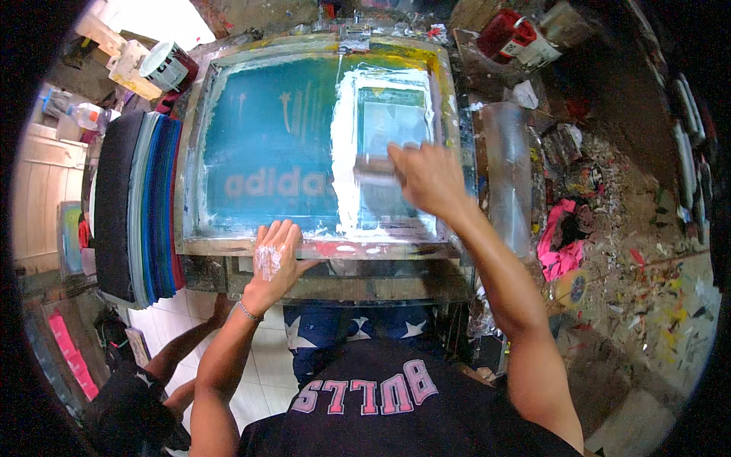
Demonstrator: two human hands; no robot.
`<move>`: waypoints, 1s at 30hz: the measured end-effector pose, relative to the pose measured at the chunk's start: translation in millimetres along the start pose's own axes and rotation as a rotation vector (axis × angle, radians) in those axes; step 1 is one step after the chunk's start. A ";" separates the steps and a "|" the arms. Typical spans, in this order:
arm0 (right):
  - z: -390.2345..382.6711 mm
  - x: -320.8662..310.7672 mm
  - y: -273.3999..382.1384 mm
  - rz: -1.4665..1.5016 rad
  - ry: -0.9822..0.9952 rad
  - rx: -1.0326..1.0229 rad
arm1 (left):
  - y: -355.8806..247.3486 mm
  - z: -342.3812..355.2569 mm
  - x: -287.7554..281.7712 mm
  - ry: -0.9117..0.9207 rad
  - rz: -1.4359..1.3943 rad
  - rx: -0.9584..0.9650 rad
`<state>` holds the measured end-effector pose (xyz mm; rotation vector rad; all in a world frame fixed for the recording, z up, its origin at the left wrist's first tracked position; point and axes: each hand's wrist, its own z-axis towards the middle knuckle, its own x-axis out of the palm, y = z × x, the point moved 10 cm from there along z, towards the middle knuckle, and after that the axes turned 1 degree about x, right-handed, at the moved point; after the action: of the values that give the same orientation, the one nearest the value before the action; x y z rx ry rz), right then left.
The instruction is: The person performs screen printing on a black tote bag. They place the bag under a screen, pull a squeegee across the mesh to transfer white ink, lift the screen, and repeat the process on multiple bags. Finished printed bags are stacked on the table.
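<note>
A silk-screen frame (316, 250) with blue-green mesh (266, 122) lies on the bench before me. White ink (346, 129) borders a smaller pale rectangle on its right side. Over that rectangle, my right hand (429, 181) is closed round a squeegee (378, 169), which is smeared by motion. My left hand (276, 255) grips the frame's near rail, fingers over the top and thumb stretched out along the front. White smears cover the back of that hand.
Stacked dark and blue fabric (141, 206) stands left of the frame. A white ink tub (169, 67) is at the far left, a red tub (506, 36) at the far right. A clear plastic roll (509, 175) lies on the right. Another person's arm (186, 346) shows lower left.
</note>
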<state>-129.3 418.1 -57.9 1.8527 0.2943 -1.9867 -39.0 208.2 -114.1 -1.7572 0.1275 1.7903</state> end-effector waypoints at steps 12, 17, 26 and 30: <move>-82.0 -68.4 50.6 -0.037 -0.399 -0.024 | -29.1 9.0 -62.4 -0.156 0.012 0.110; -64.5 -155.8 53.9 -0.179 -0.486 -0.006 | -35.3 57.6 -175.2 -0.158 0.046 0.103; 57.4 -303.8 2.3 -0.142 -0.424 0.248 | -51.6 78.4 -268.0 -1.132 -0.061 0.276; 80.5 -324.5 4.4 -0.214 -0.407 0.097 | 7.5 192.9 -73.3 -0.431 -0.134 0.106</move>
<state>-188.4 428.9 271.1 1.4700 0.2877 -2.5047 -216.4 268.1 -27.1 -1.2438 -0.0703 1.9774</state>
